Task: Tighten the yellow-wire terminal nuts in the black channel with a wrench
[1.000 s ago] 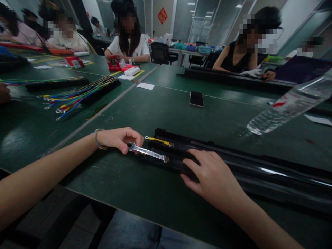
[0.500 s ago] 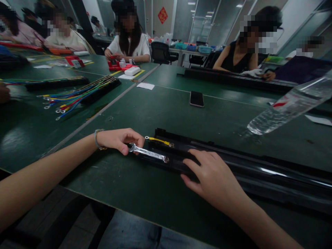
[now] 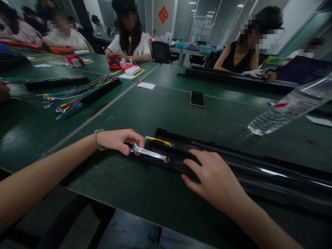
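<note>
My left hand [image 3: 121, 140] is closed around the open-jaw end of a silver combination wrench [image 3: 149, 152]. The wrench's far end sits at a bolt [image 3: 167, 160] near the left end of a long black rail [image 3: 249, 166]. Behind it, a short yellow cable [image 3: 160, 140] is fixed to a second bolt, and its free ring terminal points left. My right hand [image 3: 210, 176] grips the rail just right of the bolts, fingers on the far side and thumb on the near side. Its fingertips are partly hidden by the rail.
A tilted water bottle [image 3: 285, 105] is on the right. A phone [image 3: 197, 99] lies beyond the rail. Bundled coloured cables with ring terminals [image 3: 77, 97] rest at the left on the green table [image 3: 124, 186]. Other people sit across the table, one beside another black rail [image 3: 220, 77].
Very little differs. The camera view has shifted slightly, while both hands, the wrench and the rail keep the same positions relative to each other.
</note>
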The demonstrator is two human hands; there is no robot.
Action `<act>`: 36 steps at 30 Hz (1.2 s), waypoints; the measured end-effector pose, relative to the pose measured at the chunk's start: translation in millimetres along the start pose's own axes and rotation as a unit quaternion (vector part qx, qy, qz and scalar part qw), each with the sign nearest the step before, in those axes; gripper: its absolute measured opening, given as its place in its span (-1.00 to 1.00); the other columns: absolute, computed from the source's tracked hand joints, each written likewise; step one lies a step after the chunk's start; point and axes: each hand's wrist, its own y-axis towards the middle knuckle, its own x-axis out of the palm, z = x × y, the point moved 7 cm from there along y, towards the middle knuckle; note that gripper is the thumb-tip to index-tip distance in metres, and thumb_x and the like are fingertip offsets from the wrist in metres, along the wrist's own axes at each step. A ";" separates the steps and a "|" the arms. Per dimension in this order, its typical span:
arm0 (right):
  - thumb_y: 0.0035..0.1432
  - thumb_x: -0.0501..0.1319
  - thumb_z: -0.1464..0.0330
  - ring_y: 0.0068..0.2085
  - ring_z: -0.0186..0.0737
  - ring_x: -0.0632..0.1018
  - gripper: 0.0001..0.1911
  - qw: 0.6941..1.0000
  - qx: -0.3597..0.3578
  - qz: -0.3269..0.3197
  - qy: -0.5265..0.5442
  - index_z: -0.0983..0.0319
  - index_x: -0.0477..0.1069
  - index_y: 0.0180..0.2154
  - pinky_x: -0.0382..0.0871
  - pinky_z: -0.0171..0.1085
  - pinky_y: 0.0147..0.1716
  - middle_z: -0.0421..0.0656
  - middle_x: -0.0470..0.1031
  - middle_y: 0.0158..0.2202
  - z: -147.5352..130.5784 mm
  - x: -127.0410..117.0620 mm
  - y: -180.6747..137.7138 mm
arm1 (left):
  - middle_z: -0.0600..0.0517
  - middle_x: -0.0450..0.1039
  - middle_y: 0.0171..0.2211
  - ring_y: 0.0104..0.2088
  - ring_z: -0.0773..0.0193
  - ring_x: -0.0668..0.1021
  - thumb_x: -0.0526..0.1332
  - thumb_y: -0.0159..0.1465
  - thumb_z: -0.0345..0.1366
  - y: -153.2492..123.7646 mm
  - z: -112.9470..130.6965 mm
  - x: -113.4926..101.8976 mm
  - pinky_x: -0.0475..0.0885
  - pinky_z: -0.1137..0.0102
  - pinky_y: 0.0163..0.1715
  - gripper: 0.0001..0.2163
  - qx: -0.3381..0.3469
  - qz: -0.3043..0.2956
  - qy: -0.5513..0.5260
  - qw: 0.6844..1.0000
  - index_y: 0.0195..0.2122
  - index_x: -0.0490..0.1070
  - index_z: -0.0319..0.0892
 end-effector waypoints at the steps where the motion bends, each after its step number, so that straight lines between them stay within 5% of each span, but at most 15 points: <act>1: 0.05 0.10 0.25 -0.15 -0.04 0.39 -0.73 1.000 0.001 0.001 0.000 0.25 0.43 -0.26 0.22 -0.10 -0.20 0.05 0.37 -0.10 0.3 -0.1 -0.2 | -0.02 0.33 -0.42 -0.38 0.24 0.38 0.12 0.01 0.18 0.0 0.5 0.1 0.30 0.43 -0.35 -0.50 0.001 0.000 0.004 1.000 -0.37 0.34 -0.24; 36: 0.03 0.12 0.27 -0.15 -0.04 0.40 -0.74 1.000 -0.003 0.006 -0.001 0.26 0.43 -0.27 0.24 -0.10 -0.22 0.06 0.38 -0.11 -0.3 -3.9 0.7 | -0.04 0.36 -0.42 -0.39 0.23 0.39 0.14 0.03 0.13 -0.2 4.2 -1.0 0.30 0.43 -0.36 -0.52 0.006 0.017 -0.011 1.000 -0.35 0.39 -0.25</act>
